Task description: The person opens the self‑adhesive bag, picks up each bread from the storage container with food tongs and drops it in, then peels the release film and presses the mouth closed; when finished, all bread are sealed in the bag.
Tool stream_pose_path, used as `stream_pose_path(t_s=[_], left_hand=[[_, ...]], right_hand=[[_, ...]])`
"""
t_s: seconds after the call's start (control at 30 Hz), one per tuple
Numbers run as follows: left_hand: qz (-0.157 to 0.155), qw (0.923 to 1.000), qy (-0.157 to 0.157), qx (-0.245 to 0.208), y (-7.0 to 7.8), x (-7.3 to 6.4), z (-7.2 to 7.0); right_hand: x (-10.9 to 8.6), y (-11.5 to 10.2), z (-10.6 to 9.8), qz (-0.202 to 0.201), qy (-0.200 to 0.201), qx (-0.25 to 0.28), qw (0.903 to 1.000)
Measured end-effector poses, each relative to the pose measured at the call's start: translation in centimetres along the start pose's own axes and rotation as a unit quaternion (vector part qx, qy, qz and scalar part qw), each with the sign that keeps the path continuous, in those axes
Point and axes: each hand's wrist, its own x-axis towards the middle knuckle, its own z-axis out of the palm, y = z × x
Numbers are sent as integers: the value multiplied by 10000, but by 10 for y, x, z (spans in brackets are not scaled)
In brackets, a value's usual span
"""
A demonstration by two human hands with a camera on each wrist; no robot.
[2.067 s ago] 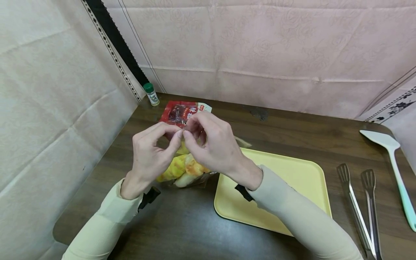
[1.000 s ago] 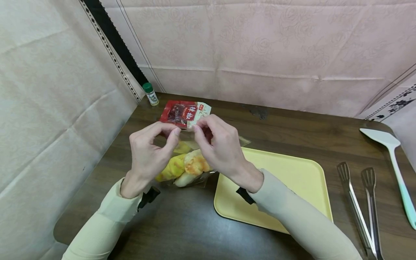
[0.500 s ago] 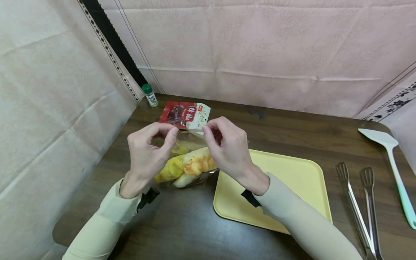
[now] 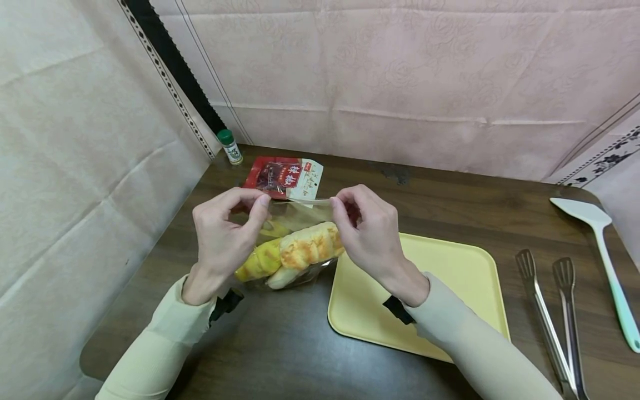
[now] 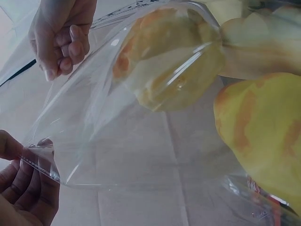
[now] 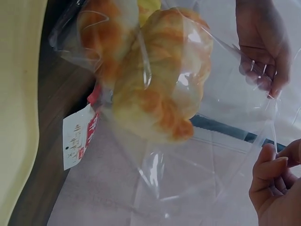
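A clear plastic bag (image 4: 300, 214) of bread hangs between both hands over the left half of the table. Inside it show a yellow bread roll (image 4: 260, 261) and a longer pale roll (image 4: 310, 244) with browned patches. My left hand (image 4: 225, 236) pinches one side of the bag's mouth between thumb and forefinger. On the other side, the thumb and forefinger of my right hand (image 4: 367, 239) pinch the rim. In the left wrist view the film (image 5: 131, 146) is stretched between the two hands. More bread (image 6: 108, 37) appears through the film in the right wrist view.
Behind the bag lies a red and white food packet (image 4: 285, 176), with a green-capped seasoning bottle (image 4: 230, 147) in the far left corner. A yellow tray (image 4: 450, 289) sits under the right forearm. Metal tongs (image 4: 547, 316) and a spatula (image 4: 602, 239) lie at right.
My hands have drawn apart, the right one moving rightward and slightly toward me, so the bag's mouth is spread wider. More of the pale roll shows between them.
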Motion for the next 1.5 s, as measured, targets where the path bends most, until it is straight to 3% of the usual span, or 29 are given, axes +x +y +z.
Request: stream_pose_path(t_s=[0.83, 1.5], left_hand=[[-234, 9997, 45, 20, -4, 1, -4], [-311, 9993, 172, -150, -7, 2, -5]], right_hand=[[-20, 22, -33, 231, 378, -167, 9989], [-37, 34, -68, 681, 574, -709, 9935]])
